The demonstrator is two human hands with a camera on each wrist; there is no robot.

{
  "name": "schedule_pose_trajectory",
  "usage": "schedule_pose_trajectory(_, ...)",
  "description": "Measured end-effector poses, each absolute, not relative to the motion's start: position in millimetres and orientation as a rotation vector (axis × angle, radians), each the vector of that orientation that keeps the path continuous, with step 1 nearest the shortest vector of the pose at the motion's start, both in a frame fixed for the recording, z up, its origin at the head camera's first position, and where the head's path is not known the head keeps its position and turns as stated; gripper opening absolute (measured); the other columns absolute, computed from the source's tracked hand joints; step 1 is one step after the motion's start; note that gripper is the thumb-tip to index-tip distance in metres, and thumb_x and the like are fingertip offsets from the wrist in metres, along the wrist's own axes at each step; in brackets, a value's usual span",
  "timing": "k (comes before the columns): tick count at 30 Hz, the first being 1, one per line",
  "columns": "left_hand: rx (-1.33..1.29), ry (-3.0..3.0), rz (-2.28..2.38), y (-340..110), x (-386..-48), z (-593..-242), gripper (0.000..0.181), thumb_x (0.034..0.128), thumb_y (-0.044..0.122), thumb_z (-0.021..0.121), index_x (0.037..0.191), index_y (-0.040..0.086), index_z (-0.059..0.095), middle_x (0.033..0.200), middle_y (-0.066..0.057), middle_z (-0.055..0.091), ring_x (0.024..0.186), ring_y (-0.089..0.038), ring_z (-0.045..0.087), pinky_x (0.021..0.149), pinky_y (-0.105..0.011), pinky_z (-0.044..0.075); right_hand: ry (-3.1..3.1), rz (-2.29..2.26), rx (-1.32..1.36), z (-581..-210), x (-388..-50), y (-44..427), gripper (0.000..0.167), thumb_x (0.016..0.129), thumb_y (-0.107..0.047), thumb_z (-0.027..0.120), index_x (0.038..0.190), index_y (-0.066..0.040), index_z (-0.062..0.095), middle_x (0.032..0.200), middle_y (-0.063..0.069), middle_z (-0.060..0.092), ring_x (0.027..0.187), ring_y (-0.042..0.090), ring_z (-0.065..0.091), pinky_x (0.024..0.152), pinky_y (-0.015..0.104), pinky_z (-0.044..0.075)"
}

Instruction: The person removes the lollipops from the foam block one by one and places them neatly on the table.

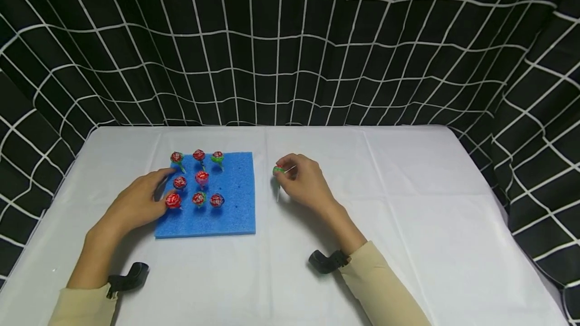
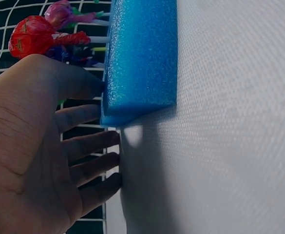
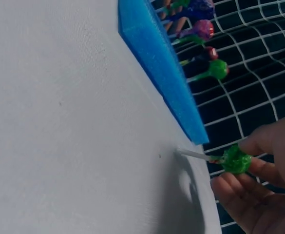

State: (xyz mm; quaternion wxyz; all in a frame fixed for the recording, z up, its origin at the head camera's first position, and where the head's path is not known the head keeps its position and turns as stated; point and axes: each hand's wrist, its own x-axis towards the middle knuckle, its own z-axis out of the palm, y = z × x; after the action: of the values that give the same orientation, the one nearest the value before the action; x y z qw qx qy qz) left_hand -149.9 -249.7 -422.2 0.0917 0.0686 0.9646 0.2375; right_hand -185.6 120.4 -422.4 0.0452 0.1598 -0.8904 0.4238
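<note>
A blue foam block [image 1: 240, 215] lies on the left part of the table, with several wrapped lollipops standing in it in rows. At its left side is my left hand [image 1: 138, 202], fingers spread and fairly straight; in the left wrist view the thumb [image 2: 81, 83] touches the foam edge beside a red lollipop [image 2: 31, 38]. Right of the block, my right hand [image 1: 303, 180] pinches a green-wrapped lollipop [image 3: 236, 161] by its head. Its white stick [image 3: 193, 154] points down toward the table. A short white line also shows by those fingers in the head view; cannot tell what it is.
A white cloth [image 1: 408, 215] covers the table. Black fabric with a white grid [image 1: 290, 44] hangs behind and at both sides. Dark wrist mounts [image 1: 129, 276] sit on both wrists. Small holes dot the right part of the foam.
</note>
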Motion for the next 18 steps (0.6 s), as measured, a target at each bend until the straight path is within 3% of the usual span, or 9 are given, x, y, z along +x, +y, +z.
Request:
schedule_pose_trajectory(7, 0.206, 2.869, 0.723, -247.1, -148.5, -423.5, 0.075, 0.0885, 0.014, 0.061, 0.160, 0.003, 0.042, 0.161, -0.031, 0.045, 0.149, -0.057, 0.040, 0.119, -0.078, 0.032, -2.760, 1.112, 0.502, -431.3, -191.3, 117.6, 0.017, 0.096, -0.015, 0.071, 0.106, -0.002, 0.074, 0.094, 0.011, 0.077, 0.077, 0.019, 0.072, 0.073, 0.034, 0.059)
schedule_pose_trajectory(18, 0.212, 2.864, 0.730, -248.7, -149.9, -421.3, 0.074, 0.0889, 0.013, 0.061, 0.160, 0.004, 0.042, 0.162, -0.030, 0.045, 0.150, -0.056, 0.039, 0.120, -0.077, 0.031, -2.810, 0.989, 0.470, -435.9, -195.3, 113.5, 0.020, 0.097, -0.020, 0.070, 0.107, -0.003, 0.076, 0.080, 0.008, 0.069, 0.071, 0.018, 0.058, 0.066, 0.032, 0.049)
